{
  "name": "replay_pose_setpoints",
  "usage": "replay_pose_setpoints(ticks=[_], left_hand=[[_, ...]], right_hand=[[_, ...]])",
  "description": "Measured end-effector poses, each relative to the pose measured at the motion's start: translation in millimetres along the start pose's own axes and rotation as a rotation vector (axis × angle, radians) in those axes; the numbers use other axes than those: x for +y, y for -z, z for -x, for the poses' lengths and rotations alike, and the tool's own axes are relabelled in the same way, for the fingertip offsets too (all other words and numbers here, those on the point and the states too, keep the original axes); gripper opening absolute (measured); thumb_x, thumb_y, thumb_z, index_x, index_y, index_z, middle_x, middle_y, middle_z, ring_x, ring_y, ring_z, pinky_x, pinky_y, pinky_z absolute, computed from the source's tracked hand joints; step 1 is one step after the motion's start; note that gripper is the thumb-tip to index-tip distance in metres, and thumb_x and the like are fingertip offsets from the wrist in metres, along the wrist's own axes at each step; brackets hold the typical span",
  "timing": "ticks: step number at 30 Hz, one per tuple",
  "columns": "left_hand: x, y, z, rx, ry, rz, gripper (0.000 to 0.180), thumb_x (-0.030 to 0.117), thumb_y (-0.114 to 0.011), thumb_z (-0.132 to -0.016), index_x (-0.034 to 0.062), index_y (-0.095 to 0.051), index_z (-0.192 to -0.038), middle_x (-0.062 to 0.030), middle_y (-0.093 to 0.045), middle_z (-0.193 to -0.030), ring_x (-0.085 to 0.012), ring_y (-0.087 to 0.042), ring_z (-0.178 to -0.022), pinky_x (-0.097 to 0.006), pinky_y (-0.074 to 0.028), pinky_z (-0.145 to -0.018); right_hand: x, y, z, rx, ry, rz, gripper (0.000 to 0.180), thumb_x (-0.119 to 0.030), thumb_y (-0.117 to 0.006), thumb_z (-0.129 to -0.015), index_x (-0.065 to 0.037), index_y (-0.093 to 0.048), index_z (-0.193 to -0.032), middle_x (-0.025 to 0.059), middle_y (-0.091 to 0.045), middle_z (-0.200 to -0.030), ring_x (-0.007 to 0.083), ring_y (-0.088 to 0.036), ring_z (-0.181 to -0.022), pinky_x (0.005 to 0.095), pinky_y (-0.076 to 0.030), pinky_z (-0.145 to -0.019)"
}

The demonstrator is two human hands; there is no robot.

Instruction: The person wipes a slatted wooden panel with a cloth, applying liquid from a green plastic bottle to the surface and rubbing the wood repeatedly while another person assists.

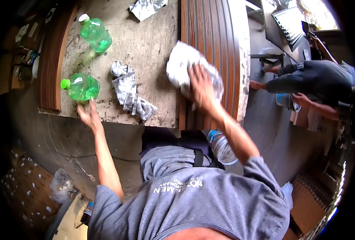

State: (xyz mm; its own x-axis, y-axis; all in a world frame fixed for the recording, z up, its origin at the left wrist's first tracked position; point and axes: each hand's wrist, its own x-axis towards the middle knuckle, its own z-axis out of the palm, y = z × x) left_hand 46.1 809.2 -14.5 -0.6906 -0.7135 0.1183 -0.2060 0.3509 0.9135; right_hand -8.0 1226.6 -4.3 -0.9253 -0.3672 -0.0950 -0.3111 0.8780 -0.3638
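Note:
My right hand presses a crumpled white rag onto a brown ribbed panel, its fingers bent over the cloth; the rag looks slightly smeared by motion. At the table's near left edge, my left hand is open, fingers apart, right beside a clear green bottle with a green cap. This bottle lies tilted with its cap to the left. Whether my fingertips touch it I cannot tell. Farther back is a second green bottle with a white cap. Between my hands lies a stained grey-white rag.
The worn pale table bears another rag at its far side and a brown board along its left edge. A clear plastic tub stands below the near edge. At right, another person is beside a bucket.

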Motion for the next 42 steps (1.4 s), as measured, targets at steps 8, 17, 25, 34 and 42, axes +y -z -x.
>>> replay_pose_setpoints(ticks=[8,17,25,34,42], left_hand=[[74,-55,222,-0.542,-0.338,-0.265,0.037,0.019,-0.055,-0.092,-0.0057,-0.058,-0.119,-0.0206,-0.059,-0.125,-0.0377,-0.052,-0.121,-0.047,-0.039,-0.107],[96,-187,206,-0.606,-0.465,-0.266,0.051,0.010,-0.045,-0.096,-0.0071,-0.034,-0.143,-0.0291,-0.034,-0.149,-0.0445,-0.026,-0.142,-0.050,-0.023,-0.117],[88,-185,197,-0.676,-0.610,-0.478,0.057,0.019,-0.042,-0.096,-0.0016,-0.032,-0.149,-0.0183,-0.035,-0.154,-0.0430,-0.024,-0.144,-0.053,-0.019,-0.116],[103,-188,195,-0.716,-0.567,-0.529,0.057,0.013,-0.047,-0.094,-0.0035,-0.034,-0.147,-0.0196,-0.039,-0.151,-0.0441,-0.028,-0.143,-0.055,-0.021,-0.115],[112,-186,192,-0.745,-0.553,-0.579,0.058,0.013,-0.048,-0.093,-0.0032,-0.034,-0.147,-0.0212,-0.041,-0.150,-0.0472,-0.030,-0.141,-0.057,-0.023,-0.113]], right_hand=[[52,9,-27,0.022,0.257,0.047,0.071,-0.047,-0.046,-0.097,-0.001,-0.031,-0.149,0.0249,-0.027,-0.155,0.0392,-0.027,-0.144,0.0489,-0.022,-0.119],[82,26,-152,0.187,0.072,0.017,0.073,-0.052,-0.029,-0.101,0.004,-0.027,-0.149,0.0292,-0.021,-0.156,0.0411,-0.019,-0.146,0.0508,-0.018,-0.119],[68,25,82,-0.047,0.237,-0.046,0.068,-0.038,-0.056,-0.093,-0.004,-0.035,-0.148,0.0196,-0.032,-0.155,0.0356,-0.027,-0.145,0.0482,-0.022,-0.118],[233,74,-240,0.420,0.002,0.093,0.057,-0.036,-0.043,-0.099,0.000,-0.042,-0.143,0.0254,-0.036,-0.151,0.0403,-0.031,-0.142,0.0482,-0.024,-0.117],[253,85,-434,0.585,-0.043,0.146,0.061,-0.040,-0.043,-0.097,0.004,-0.042,-0.140,0.0281,-0.041,-0.145,0.0424,-0.034,-0.139,0.0517,-0.024,-0.116]])
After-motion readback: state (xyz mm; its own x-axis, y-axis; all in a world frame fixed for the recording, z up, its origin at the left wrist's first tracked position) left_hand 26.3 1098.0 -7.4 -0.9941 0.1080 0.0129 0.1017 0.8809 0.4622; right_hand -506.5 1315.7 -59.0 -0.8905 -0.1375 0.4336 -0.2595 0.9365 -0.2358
